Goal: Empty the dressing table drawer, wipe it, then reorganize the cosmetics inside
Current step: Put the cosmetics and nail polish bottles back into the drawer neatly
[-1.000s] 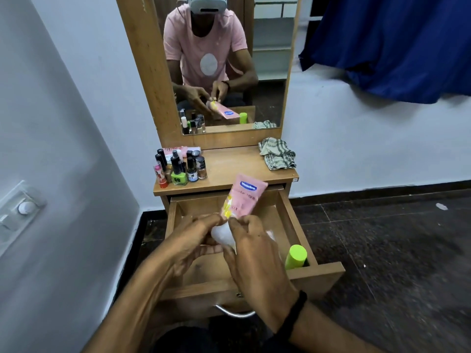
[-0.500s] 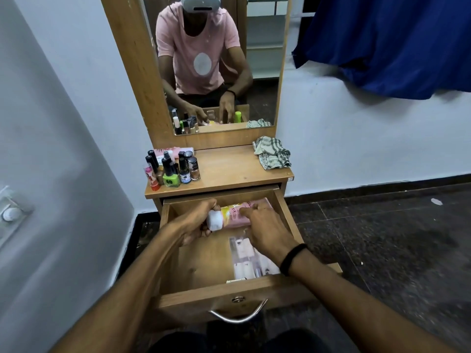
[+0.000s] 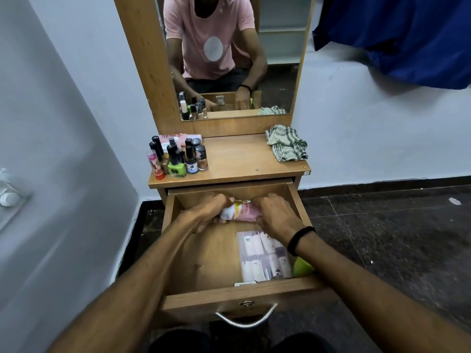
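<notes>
**Pink tube lowered to back of drawer**

Both hands have gone down and forward since a second ago. The pink tube (image 3: pixel 242 211), then held upright above the open drawer (image 3: pixel 229 294), now lies on its side at the drawer's far end, close to the back wall.

Left hand (image 3: pixel 209 210): fingers curled round the tube's white cap end, gripping it.

Right hand (image 3: pixel 275 215): fingers curled over the tube's pink end, gripping it. A black band (image 3: pixel 300 239) sits on this wrist.

Drawer contents: a clear packet of small white tubes (image 3: pixel 262 256) lies flat along the right side, reaching the front wall. A green item (image 3: pixel 302 267) sits in the front right corner, partly hidden by the right forearm; its kind cannot be told. The drawer stands pulled well out, its metal handle (image 3: pixel 246 318) towards the person.

Table top (image 3: pixel 234 159): a cluster of nail polish bottles (image 3: pixel 178 159) stands upright at the left edge. A crumpled checked cloth (image 3: pixel 288 146) lies at the right rear corner, well apart from the bottles.

Surroundings: a mirror (image 3: pixel 277 47) rises behind the top, and blue fabric (image 3: pixel 407 34) hangs at the upper right.
</notes>
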